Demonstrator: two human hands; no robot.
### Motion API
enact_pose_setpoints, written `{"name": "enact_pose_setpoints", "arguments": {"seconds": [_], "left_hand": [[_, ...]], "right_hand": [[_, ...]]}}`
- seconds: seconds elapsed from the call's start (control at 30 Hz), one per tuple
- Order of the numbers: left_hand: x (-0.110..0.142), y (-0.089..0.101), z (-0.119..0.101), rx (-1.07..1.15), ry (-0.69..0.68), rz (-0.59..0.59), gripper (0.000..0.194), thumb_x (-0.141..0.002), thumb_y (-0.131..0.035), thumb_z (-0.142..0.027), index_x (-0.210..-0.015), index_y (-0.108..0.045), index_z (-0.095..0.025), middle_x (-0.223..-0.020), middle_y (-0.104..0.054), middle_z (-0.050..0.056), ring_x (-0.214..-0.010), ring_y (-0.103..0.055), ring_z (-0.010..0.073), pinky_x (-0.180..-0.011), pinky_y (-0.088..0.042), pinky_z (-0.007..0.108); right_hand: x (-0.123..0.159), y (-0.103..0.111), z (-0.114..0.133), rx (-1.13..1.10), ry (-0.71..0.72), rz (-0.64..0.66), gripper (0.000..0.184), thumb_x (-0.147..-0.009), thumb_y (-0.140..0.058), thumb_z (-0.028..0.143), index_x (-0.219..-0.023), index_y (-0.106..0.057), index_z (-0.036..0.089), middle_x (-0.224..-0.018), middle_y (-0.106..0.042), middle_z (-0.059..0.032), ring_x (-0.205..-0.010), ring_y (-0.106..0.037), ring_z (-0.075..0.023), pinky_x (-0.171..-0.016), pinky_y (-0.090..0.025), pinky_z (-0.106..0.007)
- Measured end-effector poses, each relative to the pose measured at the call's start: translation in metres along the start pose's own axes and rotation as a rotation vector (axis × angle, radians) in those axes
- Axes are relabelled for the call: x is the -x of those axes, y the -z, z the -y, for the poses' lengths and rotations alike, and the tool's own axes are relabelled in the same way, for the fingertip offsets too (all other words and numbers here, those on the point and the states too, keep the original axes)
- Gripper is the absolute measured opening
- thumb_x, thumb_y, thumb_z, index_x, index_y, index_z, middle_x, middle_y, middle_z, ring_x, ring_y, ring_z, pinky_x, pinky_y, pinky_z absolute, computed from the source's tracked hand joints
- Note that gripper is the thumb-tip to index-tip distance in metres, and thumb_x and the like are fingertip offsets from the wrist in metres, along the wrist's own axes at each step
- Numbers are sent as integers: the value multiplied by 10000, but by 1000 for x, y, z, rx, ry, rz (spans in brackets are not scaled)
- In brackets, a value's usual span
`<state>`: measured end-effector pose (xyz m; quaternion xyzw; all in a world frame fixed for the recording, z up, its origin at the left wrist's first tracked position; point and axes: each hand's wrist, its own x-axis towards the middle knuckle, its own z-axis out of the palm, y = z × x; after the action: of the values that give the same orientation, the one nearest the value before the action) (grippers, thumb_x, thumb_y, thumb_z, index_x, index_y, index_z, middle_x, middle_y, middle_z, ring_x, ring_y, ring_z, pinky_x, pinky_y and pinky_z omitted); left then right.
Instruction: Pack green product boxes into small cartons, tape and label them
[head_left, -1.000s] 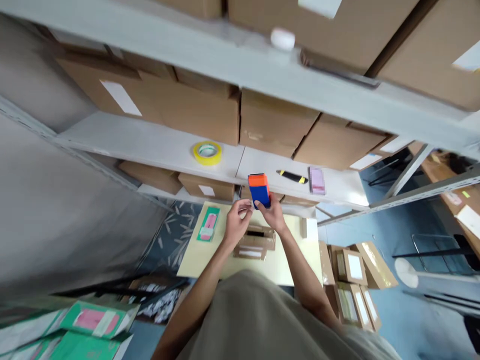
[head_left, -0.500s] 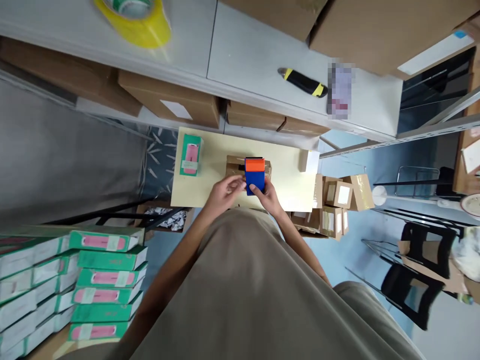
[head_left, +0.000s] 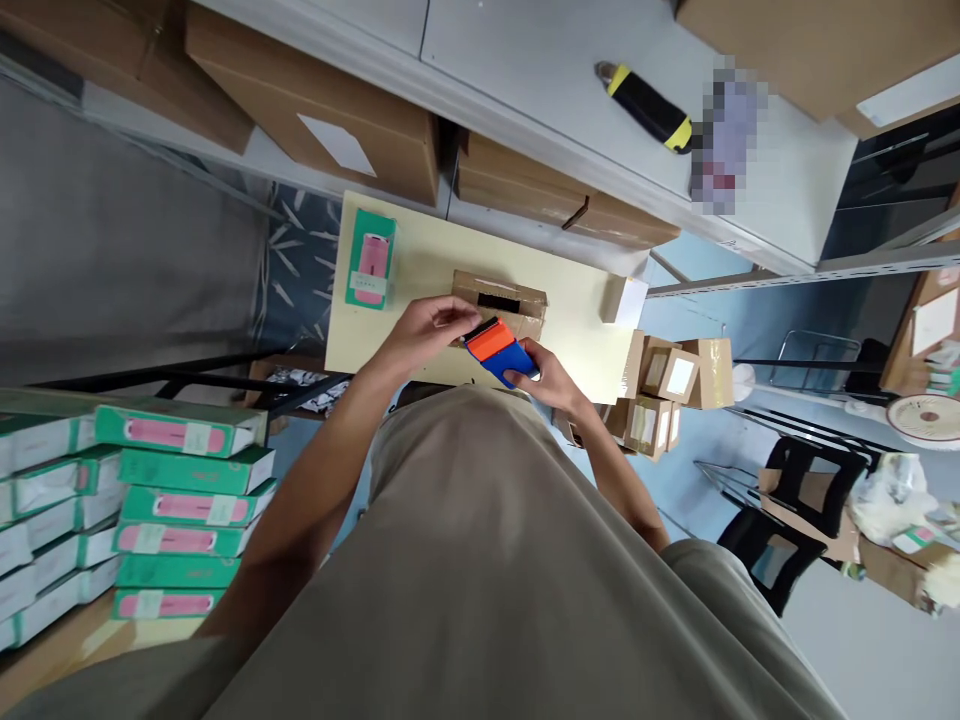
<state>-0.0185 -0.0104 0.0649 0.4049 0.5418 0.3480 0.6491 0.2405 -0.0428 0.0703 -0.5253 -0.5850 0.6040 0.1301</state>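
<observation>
A blue and orange tool (head_left: pixel 498 352) with a thin black edge is held up in the air, in view over the near side of the desk (head_left: pixel 581 345). Its long axis slants: the black edge and orange part point up and to the left, and the blue end lies down and to the right. The right hand (head_left: pixel 553 378) has that blue end, its fingers closed around it with the thumb on top. The left hand (head_left: pixel 431 330) is at the opposite end, nearer the black edge, with its fingers bent and the fingertips close together. Whether they pinch that edge or sit just beside it, I cannot tell. So the tool lies between the two hands, to the right of the left fingers.

Partly behind the tool, on the desk, is a taped carton (head_left: pixel 529 315) with a dark gap in its top. To its left lies a green box (head_left: pixel 370 260) with a pink picture, and to its right stands a small white box (head_left: pixel 626 300). On the shelf (head_left: pixel 540 85) beyond lies a black and yellow knife (head_left: pixel 649 108).
</observation>
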Motion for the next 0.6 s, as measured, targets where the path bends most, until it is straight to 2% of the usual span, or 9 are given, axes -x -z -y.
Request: {"name": "enact_pose_setpoints", "arguments": {"seconds": [0.13, 0.23, 0.4, 0.53, 0.6], "left_hand": [[-3, 5, 15, -31, -13, -6, 509, -815, -911, -668, -951, -821, -185, -927, -811, 84, -879, -760, 233, -809, -641, 355], [-4, 7, 26, -60, -47, -78, 514, -831, -885, -674, -952, -824, -179, -955, -831, 91, -894, -769, 235, -834, -644, 353], [1, -1, 44, -24, -39, -166, 492, -792, -896, -653, -927, -827, -185, -959, -849, 96, -898, -780, 247, -854, -657, 369], [3, -6, 47, 90, -15, -179, 475, -787, -907, -624, -933, -825, -179, -957, -846, 101, -908, -789, 252, -862, -670, 377], [-1, 2, 46, 102, -45, -258, 447, -810, -901, -598, -943, -821, -179, -934, -834, 88, -879, -779, 230, -842, -664, 354]], "right_hand": [[-5, 7, 6, 63, -37, 27, 647, -882, -761, 781, -1143, -665, 197, -1026, -745, -73, -871, -662, -230, -776, -531, -361], [-11, 15, 10, 140, -55, 73, 684, -894, -726, 853, -1084, -673, 198, -930, -723, -49, -808, -639, -210, -716, -492, -336], [-13, 41, 34, 209, -106, 316, 651, -962, -679, 843, -1062, -685, 200, -936, -766, -62, -848, -718, -232, -716, -525, -328], [-16, 65, 61, 322, -120, 410, 645, -977, -688, 836, -1068, -706, 197, -943, -797, -71, -825, -738, -224, -701, -533, -325], [-21, 78, 73, 373, -128, 448, 642, -983, -696, 830, -1080, -718, 196, -923, -803, -67, -796, -740, -213, -688, -536, -320]]}}
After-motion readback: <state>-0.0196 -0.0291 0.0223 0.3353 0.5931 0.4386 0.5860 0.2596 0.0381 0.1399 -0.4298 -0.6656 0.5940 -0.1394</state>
